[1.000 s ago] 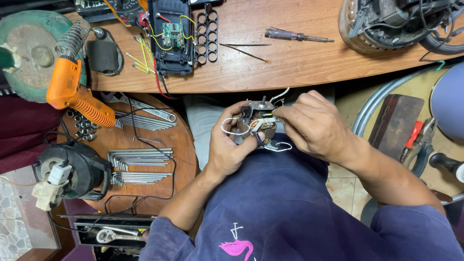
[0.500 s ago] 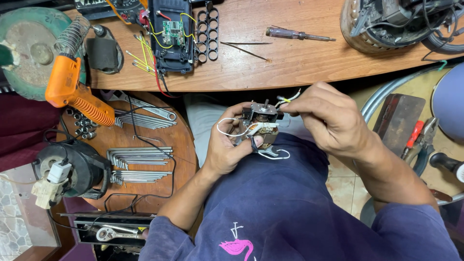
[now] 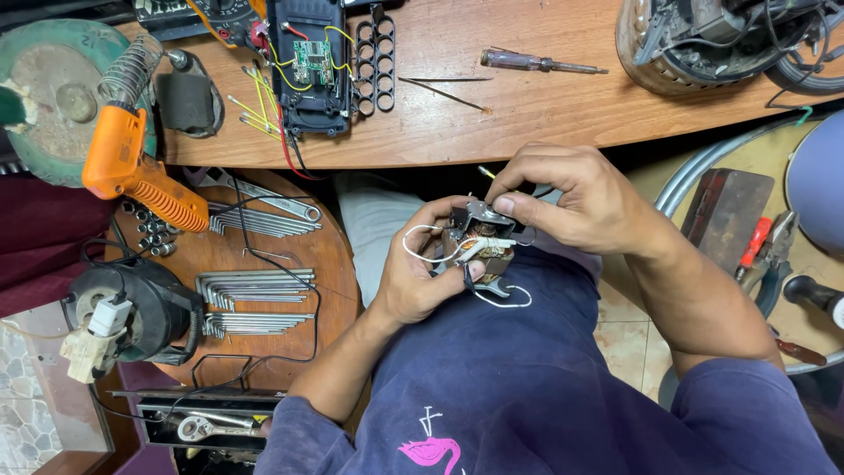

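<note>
A small electric motor (image 3: 479,246) with copper windings, a grey metal bracket and loose white wires sits over my lap. My left hand (image 3: 420,268) cups it from the left and below. Fingertips of my right hand (image 3: 571,198) pinch its top right edge, near the bracket. A white wire loop (image 3: 510,299) hangs below the motor onto my dark blue shirt.
On the wooden bench (image 3: 527,105) lie an open black battery case with a green circuit board (image 3: 309,66), a screwdriver (image 3: 541,62) and a round machine (image 3: 703,40). An orange soldering gun (image 3: 132,171) and rows of hex keys (image 3: 255,299) rest on a round stool at left. Red-handled pliers (image 3: 760,251) lie at right.
My right hand has risen from the motor's right side to its top edge. The motor has tilted a little in my left hand, and the white wire has swung lower.
</note>
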